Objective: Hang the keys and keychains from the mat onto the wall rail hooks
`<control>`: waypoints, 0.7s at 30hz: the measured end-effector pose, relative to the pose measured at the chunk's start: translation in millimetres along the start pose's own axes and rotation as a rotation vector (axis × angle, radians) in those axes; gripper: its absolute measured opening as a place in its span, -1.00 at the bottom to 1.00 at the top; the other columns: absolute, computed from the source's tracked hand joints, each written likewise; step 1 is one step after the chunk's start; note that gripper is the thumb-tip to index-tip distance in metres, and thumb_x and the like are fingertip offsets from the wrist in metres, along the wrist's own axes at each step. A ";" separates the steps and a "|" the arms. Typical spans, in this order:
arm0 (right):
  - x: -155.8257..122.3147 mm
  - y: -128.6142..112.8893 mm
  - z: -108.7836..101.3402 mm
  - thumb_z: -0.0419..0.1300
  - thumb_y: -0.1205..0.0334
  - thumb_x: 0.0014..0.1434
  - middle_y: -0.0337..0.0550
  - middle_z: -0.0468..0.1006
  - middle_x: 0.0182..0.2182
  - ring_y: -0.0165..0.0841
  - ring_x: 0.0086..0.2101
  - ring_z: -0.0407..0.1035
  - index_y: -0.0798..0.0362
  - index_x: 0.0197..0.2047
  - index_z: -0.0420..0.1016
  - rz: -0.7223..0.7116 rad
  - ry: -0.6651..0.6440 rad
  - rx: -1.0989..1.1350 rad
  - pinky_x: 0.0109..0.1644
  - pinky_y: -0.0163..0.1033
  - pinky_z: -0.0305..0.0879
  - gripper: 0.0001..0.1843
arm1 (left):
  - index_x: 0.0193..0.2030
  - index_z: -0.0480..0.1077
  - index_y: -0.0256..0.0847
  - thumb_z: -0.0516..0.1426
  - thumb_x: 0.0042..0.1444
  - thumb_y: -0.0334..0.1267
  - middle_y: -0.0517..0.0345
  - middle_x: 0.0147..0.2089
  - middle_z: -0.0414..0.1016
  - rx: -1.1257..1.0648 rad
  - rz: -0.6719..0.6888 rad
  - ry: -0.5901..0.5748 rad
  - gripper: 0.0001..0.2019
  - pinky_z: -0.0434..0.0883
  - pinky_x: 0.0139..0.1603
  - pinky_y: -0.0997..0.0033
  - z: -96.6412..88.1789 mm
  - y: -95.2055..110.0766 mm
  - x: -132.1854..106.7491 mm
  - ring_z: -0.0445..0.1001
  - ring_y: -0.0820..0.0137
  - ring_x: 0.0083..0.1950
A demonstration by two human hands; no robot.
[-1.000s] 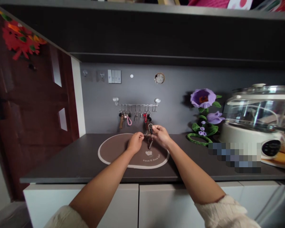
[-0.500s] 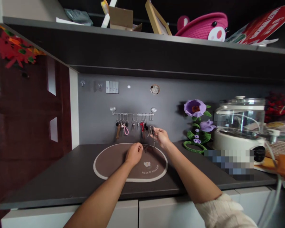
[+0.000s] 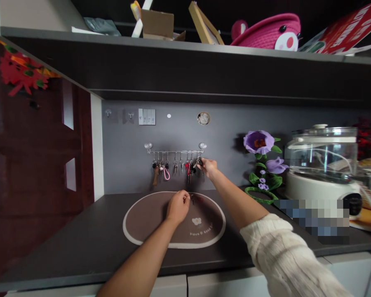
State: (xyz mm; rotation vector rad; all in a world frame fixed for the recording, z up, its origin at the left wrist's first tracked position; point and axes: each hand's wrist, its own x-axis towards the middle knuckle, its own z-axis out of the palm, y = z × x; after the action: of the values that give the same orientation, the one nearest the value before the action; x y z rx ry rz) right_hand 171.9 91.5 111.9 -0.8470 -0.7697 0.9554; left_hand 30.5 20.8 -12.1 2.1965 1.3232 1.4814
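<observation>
My right hand pinches a bunch of keys at the right end of a clear hook rail on the wall. The ring is close to the last hooks; I cannot tell whether it hangs on one. Over the brown oval mat, my left hand is closed, with a small key showing at its fingertips. Along the rail hang several key sets, among them one with a brown strap, one with a pink loop and one with a red tag.
Right of the mat stand purple fabric flowers with a green ring base, and a glass-and-white appliance. A dark shelf overhangs the counter, bearing a pink basket, a frame and a carton. A dark red door is at left.
My right hand has raised the keys from below the rail's right end up to its hooks. My left hand stays closed over the mat. The view has shifted slightly.
</observation>
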 end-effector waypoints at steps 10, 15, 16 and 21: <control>13.8 10.8 9.1 0.12 0.43 -0.01 -0.36 0.23 -0.78 -0.55 -0.72 0.21 0.12 -0.52 0.28 0.029 0.079 0.023 -0.59 -0.42 0.36 -0.90 | -0.41 0.33 -0.23 -0.02 0.00 -0.35 0.16 -0.41 0.38 0.016 -0.029 0.006 -0.88 0.24 -0.34 0.52 -0.9 -1.1 1.2 0.31 0.51 -0.39; 14.3 15.5 6.2 0.08 0.43 0.01 -0.37 0.23 -0.78 -0.57 -0.73 0.20 0.13 -0.53 0.27 0.051 0.110 -0.002 -0.62 -0.45 0.32 -0.88 | -0.42 0.33 -0.24 -0.01 0.00 -0.35 0.17 -0.41 0.39 0.001 -0.055 -0.001 -0.89 0.24 -0.35 0.52 -1.2 -1.0 1.8 0.31 0.51 -0.40; 14.9 17.0 5.2 0.08 0.43 0.01 -0.37 0.24 -0.78 -0.58 -0.73 0.19 0.13 -0.53 0.27 0.055 0.109 -0.009 -0.62 -0.45 0.32 -0.88 | -0.42 0.33 -0.24 -0.01 0.00 -0.35 0.17 -0.42 0.39 0.001 -0.060 0.000 -0.89 0.24 -0.34 0.52 -1.5 -0.8 1.9 0.32 0.51 -0.40; 17.3 25.4 -0.5 0.10 0.43 -0.02 -0.37 0.27 -0.75 -0.58 -0.71 0.18 0.11 -0.50 0.28 0.035 0.038 -0.028 -0.62 -0.45 0.30 -0.92 | -0.42 0.34 -0.24 0.00 -0.01 -0.36 0.17 -0.42 0.40 0.006 -0.076 -0.001 -0.89 0.25 -0.33 0.51 -2.2 -1.3 2.4 0.33 0.50 -0.39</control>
State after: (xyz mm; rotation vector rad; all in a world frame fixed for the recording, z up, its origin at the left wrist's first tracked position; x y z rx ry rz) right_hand 169.5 115.3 92.6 -0.9032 -0.7390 0.9588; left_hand 28.2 22.7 -10.2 2.1249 1.3969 1.4507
